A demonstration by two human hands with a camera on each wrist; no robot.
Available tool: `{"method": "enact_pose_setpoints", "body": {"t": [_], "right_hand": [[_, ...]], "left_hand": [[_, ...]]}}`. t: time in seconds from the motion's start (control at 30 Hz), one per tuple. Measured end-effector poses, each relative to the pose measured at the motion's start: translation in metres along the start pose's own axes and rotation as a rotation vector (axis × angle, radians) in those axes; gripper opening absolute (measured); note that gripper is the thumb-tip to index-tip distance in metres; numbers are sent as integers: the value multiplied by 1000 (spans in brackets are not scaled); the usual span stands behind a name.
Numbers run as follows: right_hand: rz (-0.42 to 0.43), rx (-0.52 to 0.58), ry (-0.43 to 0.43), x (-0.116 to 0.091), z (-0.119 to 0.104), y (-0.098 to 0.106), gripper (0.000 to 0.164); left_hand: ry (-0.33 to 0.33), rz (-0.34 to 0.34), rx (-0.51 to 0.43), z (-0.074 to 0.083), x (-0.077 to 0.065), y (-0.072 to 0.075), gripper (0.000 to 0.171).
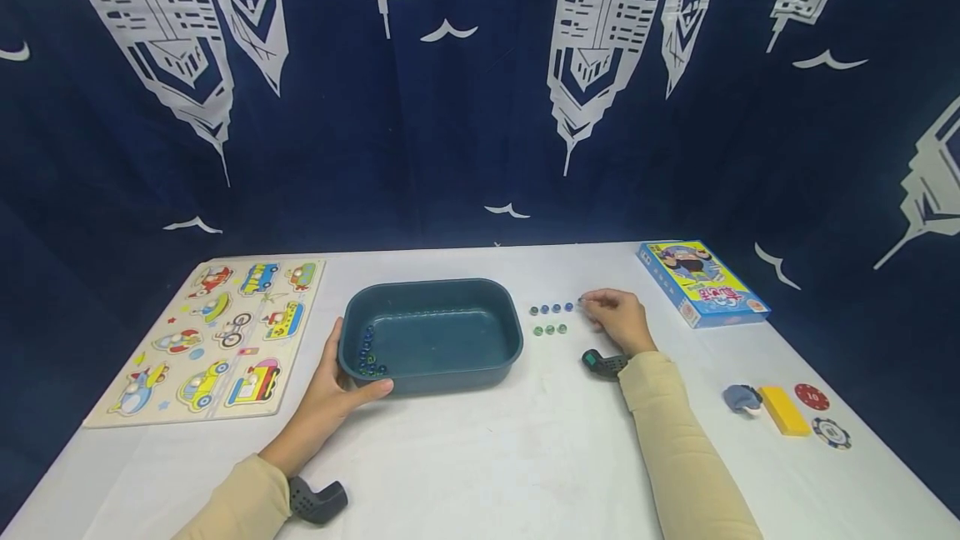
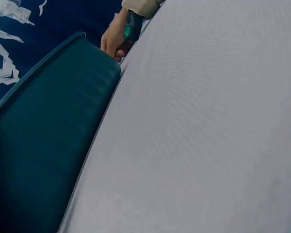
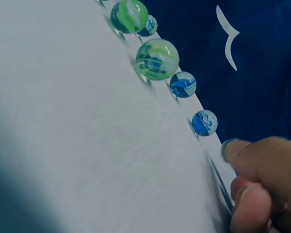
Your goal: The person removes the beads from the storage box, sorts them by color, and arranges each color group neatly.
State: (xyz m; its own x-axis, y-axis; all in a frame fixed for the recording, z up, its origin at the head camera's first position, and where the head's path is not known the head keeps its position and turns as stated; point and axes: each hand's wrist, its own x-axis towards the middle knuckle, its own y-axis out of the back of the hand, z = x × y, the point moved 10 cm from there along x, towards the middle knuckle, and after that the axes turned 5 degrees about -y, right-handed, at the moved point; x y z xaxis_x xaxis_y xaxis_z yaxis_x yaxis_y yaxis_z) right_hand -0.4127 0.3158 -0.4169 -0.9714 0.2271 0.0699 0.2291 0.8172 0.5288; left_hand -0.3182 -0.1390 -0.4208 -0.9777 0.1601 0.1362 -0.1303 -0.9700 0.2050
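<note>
My left hand [image 1: 324, 402] holds the near left corner of a dark teal plastic basin [image 1: 442, 378], its thumb along the front wall and its fingers at the left side. Inside the basin, several dark blue and green marbles [image 1: 367, 350] gather at the left end. To the basin's right, my right hand [image 1: 619, 320] pinches a blue marble [image 1: 580, 300] at the right end of a row of blue marbles [image 1: 557, 307]; its fingertips mostly hide it in the right wrist view. Three green marbles [image 1: 551, 329] form a second row, nearer me.
A wooden picture puzzle board [image 1: 217, 340] lies at the left. A blue and yellow box [image 1: 701, 283] sits at the back right. Farther right are a small grey-blue object [image 1: 742, 397], a yellow block [image 1: 784, 411], a red chip [image 1: 812, 396] and a black-and-white chip [image 1: 832, 433].
</note>
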Motion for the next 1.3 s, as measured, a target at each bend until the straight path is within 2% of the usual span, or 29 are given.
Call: {"method": "enact_pose_setpoints", "body": {"t": [0.17, 0.37, 0.43, 0.57, 0.67, 0.8, 0.93, 1.13, 1.3], "right_hand": [[7, -89, -11, -2, -1, -2, 24], [2, -80, -14, 0, -1, -3, 28], [-3, -37, -19, 1, -1, -3, 30], [2, 125, -54, 3, -1, 0, 34], [1, 216, -81, 3, -8, 4, 36], [-35, 250, -63, -2, -35, 8, 38], [-155, 268, 18, -8, -78, -5, 38], [-396, 217, 184, -26, -145, -50, 29], [-586, 127, 350, -41, -187, -102, 24]], "left_hand": [[-16, 3, -4, 1, 0, 0, 123], [-31, 6, -18, 2, 1, 1, 123], [-36, 6, -24, 2, 1, 1, 123], [-41, 5, -34, 2, 0, 1, 123], [-37, 7, -29, 1, 0, 2, 123], [-32, 11, -22, 1, 1, 1, 124], [-37, 13, -37, 1, 1, 1, 124], [-49, 7, -60, 0, 2, 2, 124], [-30, 9, -41, -5, 2, 2, 124]]}}
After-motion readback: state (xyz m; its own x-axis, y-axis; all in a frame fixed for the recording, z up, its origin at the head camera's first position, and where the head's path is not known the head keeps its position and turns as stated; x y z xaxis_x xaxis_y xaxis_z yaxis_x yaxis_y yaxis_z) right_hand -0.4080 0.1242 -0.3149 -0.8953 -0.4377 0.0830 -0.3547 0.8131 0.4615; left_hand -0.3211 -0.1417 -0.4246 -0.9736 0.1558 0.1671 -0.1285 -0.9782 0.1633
